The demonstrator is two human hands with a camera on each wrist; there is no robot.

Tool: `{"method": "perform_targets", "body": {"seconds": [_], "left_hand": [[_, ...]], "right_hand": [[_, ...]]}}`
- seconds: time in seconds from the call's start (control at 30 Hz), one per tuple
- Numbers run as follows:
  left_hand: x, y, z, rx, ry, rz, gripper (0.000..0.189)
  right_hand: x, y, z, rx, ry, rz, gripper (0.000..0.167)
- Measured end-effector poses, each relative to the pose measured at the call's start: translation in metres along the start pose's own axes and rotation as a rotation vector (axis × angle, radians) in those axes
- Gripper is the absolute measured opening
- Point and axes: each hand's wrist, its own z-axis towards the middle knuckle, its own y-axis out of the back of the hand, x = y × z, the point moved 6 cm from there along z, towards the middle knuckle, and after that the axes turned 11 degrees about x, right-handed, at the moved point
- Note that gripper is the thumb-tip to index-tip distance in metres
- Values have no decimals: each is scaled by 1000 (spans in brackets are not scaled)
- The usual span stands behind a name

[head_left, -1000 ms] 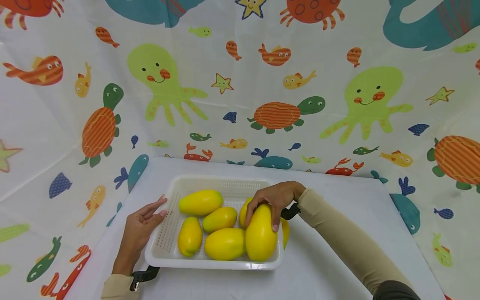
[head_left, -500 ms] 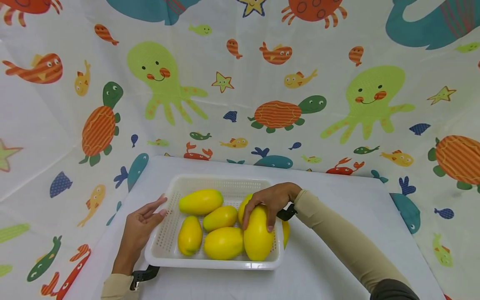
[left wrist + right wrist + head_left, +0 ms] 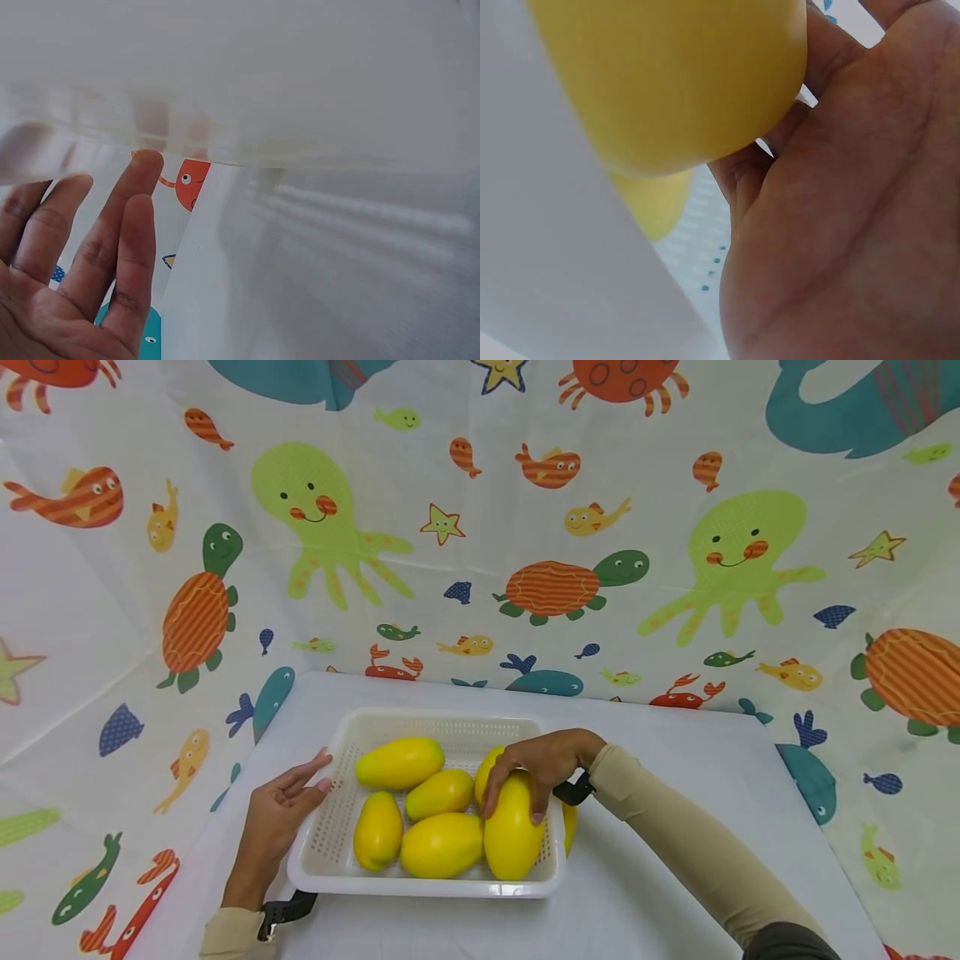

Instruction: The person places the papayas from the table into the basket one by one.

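A white perforated plastic basket (image 3: 420,887) stands on the table with several yellow mangoes in it. My right hand (image 3: 543,764) grips a large mango (image 3: 513,835) from above, at the basket's front right corner. In the right wrist view, that mango (image 3: 682,82) lies against the fingers beside the palm. Another mango (image 3: 486,770) shows partly behind this hand. My left hand (image 3: 279,810) is at the basket's left side, fingers extended, fingertips at the rim. Its straight fingers (image 3: 137,255) show under the basket wall in the left wrist view.
A further mango (image 3: 571,828) lies outside the basket by its right wall, mostly hidden. Inside, more mangoes (image 3: 399,763) lie at the left and middle. A white cloth (image 3: 675,777) covers the table, and a sea-animal printed sheet (image 3: 450,568) hangs behind and at the sides.
My right hand has shifted slightly left and down with the large mango, further into the basket. The front middle mango has been nudged left. My left hand keeps its place.
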Motion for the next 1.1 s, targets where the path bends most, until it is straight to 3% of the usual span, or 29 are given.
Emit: {"method": "perform_targets", "body": {"seconds": [0.33, 0.53, 0.8, 1.1], "left_hand": [[-2, 0, 0, -7, -1, 3, 58], [0, 0, 0, -2, 10, -4, 59], [1, 0, 0, -3, 10, 0, 58], [-1, -1, 0, -6, 4, 6, 58]], "right_hand": [[-1, -3, -4, -76, -55, -32, 57], [0, -3, -11, -147, -14, -35, 57], [-3, 9, -41, -311, 121, -34, 57], [-8, 11, -81, -465, 146, 12, 61]]}}
